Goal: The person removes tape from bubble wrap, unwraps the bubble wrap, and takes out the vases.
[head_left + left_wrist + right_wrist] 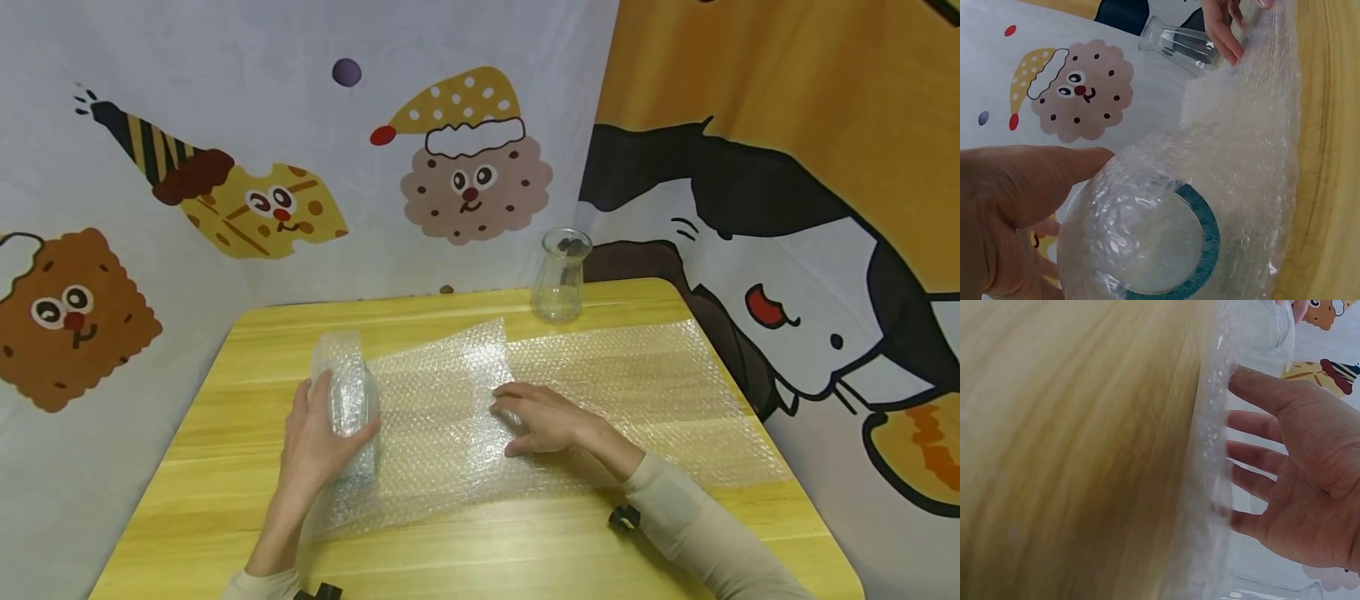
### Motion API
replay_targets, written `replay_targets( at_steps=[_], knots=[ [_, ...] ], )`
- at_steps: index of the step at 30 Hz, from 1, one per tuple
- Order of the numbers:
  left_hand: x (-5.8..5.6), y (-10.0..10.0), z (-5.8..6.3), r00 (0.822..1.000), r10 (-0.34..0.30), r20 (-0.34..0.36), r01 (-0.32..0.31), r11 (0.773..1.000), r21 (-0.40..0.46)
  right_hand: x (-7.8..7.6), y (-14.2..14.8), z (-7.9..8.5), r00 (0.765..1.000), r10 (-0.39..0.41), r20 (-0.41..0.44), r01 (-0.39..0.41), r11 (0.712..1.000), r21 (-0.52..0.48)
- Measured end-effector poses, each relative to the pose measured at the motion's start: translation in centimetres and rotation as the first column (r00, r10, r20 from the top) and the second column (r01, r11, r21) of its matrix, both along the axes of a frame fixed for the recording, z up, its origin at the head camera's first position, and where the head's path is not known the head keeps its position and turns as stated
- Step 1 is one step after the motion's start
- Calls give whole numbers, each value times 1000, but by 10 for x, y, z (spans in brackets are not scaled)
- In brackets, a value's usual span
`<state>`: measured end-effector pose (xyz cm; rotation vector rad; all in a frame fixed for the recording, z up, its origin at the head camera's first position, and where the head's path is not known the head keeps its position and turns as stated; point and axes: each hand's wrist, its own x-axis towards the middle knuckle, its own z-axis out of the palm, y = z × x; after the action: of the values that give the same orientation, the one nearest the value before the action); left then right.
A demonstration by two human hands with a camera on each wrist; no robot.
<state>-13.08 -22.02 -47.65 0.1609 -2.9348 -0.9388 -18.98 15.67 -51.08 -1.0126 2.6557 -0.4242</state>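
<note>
A sheet of bubble wrap (427, 425) stretches across the table, its left part turned around a clear glass vessel (354, 400). My left hand (318, 450) grips this wrapped vessel, thumb on the near right side and fingers on the far left. In the left wrist view, a round glass end (1166, 250) with a teal band shows through the film; the vessel's exact kind is hidden by the wrap. Farther right, my right hand (543, 421) rests its spread fingertips on the bubble wrap, near a whiter overlapping strip (487, 400).
A clear glass vase (558, 287) with a flared rim stands at the table's back edge, beyond the bubble wrap. The wooden table (525, 550) meets a printed cloth backdrop (300, 108) behind it.
</note>
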Motion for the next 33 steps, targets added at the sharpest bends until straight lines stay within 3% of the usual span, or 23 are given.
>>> replay_targets(
  at_steps=[19,33],
  knots=[
    [-13,-8,-7,999,-25,-37,25,1000,7,1,1,1,999,-29,12,30,999,-15],
    [-27,-24,-12,987,-111,-116,119,991,56,3,0,0,1000,-25,6,25,1000,-17]
  ],
)
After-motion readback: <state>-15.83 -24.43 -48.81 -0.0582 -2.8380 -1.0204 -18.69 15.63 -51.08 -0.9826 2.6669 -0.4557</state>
